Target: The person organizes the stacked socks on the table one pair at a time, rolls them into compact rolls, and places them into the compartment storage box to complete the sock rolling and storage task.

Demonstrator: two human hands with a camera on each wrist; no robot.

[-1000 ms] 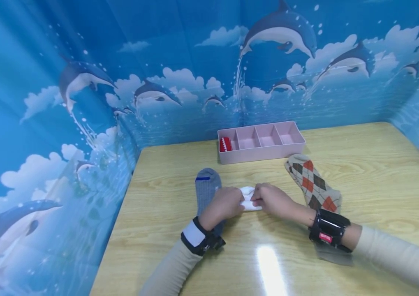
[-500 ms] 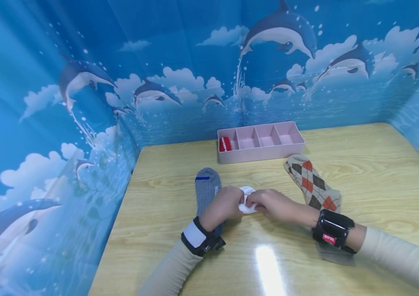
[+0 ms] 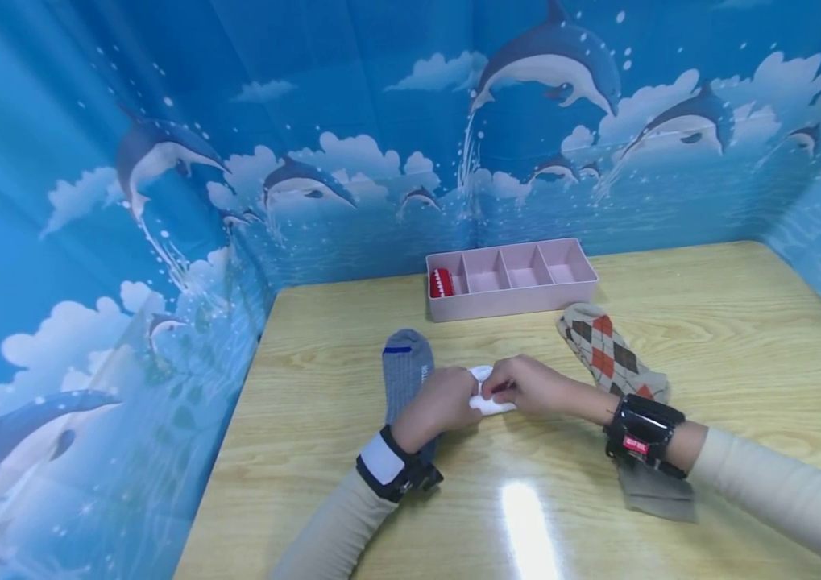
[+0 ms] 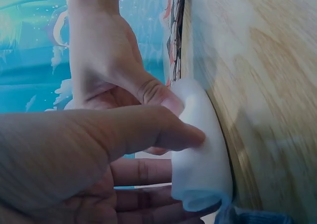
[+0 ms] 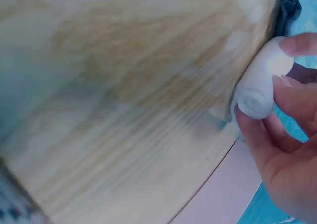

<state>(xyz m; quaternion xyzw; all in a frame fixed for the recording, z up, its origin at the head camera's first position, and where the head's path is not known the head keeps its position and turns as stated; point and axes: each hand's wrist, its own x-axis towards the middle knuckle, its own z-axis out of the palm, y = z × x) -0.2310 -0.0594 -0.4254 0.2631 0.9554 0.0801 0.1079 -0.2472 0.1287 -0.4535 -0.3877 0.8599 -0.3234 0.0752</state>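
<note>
A rolled white cloth [image 4: 205, 164], probably a sock, is held low at the middle of the wooden table [image 3: 323, 346], its coil seen end-on in both wrist views. It is gripped near both ends, presumably so that the layers are kept tight and even. The grey sock [image 3: 404, 379] and the argyle sock [image 3: 609, 354] are laid out lengthwise on either side, partly hidden by the arms; room between them seems to be left for handwork. The pink divided tray [image 3: 512, 304] is set at the back, near the dolphin curtain [image 3: 381, 225], perhaps so that it is out of the way yet reachable; a red bundle [image 3: 442, 283] is held in its leftmost compartment.

By the left hand [image 3: 442, 399], the roll is pinched between thumb and fingers. By the right hand [image 3: 535, 388], the other end is likewise pinched, with fingers bent; neither hand is spread.
</note>
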